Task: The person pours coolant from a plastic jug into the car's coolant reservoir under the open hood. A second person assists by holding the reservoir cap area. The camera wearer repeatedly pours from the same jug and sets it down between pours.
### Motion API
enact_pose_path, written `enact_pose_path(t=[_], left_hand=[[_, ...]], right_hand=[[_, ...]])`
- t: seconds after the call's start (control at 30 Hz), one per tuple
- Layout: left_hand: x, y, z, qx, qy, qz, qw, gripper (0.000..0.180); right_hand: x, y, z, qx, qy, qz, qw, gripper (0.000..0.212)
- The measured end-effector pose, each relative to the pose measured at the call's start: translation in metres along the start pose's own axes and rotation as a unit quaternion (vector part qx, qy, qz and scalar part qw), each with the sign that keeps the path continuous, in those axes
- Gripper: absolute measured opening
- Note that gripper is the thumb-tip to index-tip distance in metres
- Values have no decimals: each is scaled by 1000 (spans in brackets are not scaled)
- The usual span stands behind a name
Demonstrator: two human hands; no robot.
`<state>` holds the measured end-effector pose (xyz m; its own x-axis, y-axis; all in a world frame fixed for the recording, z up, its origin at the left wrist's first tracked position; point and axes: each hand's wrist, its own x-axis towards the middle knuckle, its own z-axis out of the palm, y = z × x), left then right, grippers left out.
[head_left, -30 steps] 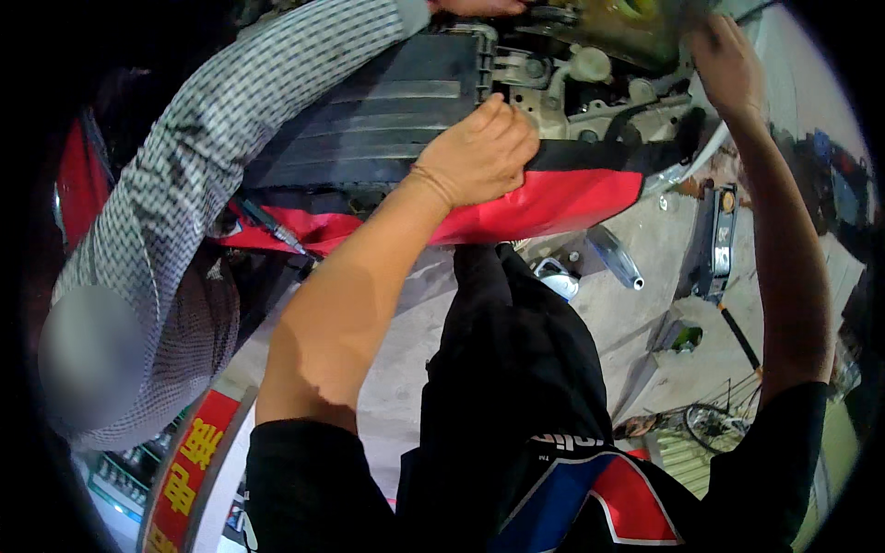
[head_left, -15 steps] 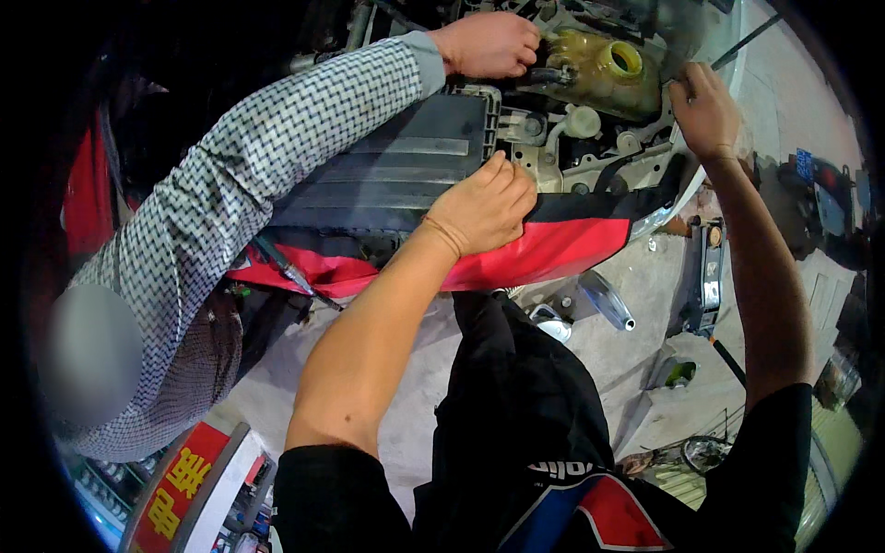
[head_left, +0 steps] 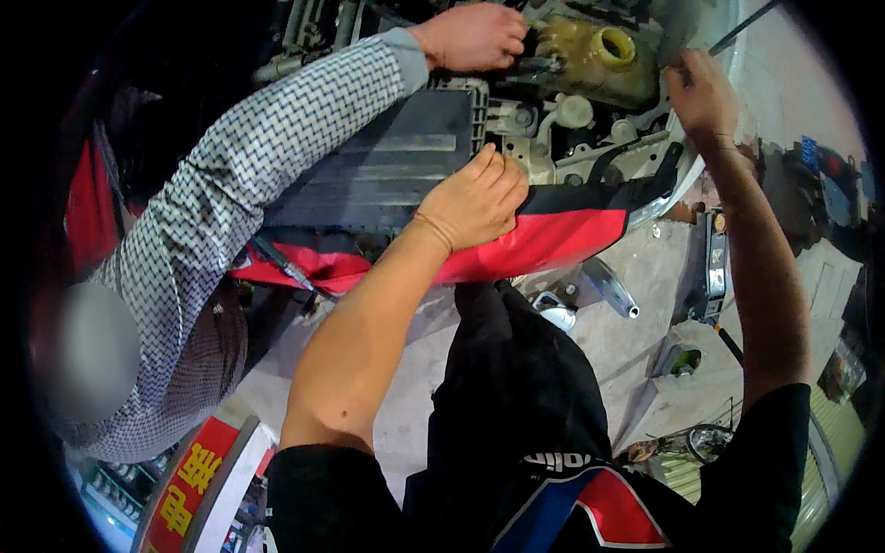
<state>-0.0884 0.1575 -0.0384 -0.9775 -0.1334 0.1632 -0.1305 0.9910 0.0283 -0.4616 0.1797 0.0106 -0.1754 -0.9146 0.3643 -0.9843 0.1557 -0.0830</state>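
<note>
My left hand rests at the front edge of an open engine bay, over a red fender cover with a black border. Its fingers are curled and pressed together; whatever lies under the fingertips is hidden. Beside a yellowed translucent reservoir with an uncapped neck, my right hand bends its fingers at the fender side; what they hold cannot be made out. A black ribbed plastic cover lies left of my left hand. Another person's hand reaches in just left of the reservoir.
The other person's patterned sleeve crosses the bay from the left. On the floor stand a metal spouted can, a white handled container and a low jack. A thin prop rod rises at upper right.
The whole view has shifted a little, so the engine bay and both my hands sit slightly differently in it. My hands keep nearly the same places, and the other person's hand stays near the reservoir.
</note>
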Motion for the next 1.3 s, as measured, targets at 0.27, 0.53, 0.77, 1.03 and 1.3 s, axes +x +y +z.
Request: enact_pose_path(t=[0.27,0.53,0.77,1.03,1.3], left_hand=[[-1,1,7,-5,36,-7,999,45],[-3,2,7,-20,34,-4,999,48],[-2,2,3,-11,20,-6,1000,49],[-1,1,2,-12,22,-3,1000,49],[0,2,2,-12,16,-3,1000,50]], right_hand=[[1,0,-7,-1,-38,3,999,21],[0,3,-4,-27,-23,-2,999,22],[-1,2,-2,2,-7,-10,1000,18],[-1,-2,-5,9,9,-17,1000,15],[-3,1,-2,-9,5,-9,1000,19]])
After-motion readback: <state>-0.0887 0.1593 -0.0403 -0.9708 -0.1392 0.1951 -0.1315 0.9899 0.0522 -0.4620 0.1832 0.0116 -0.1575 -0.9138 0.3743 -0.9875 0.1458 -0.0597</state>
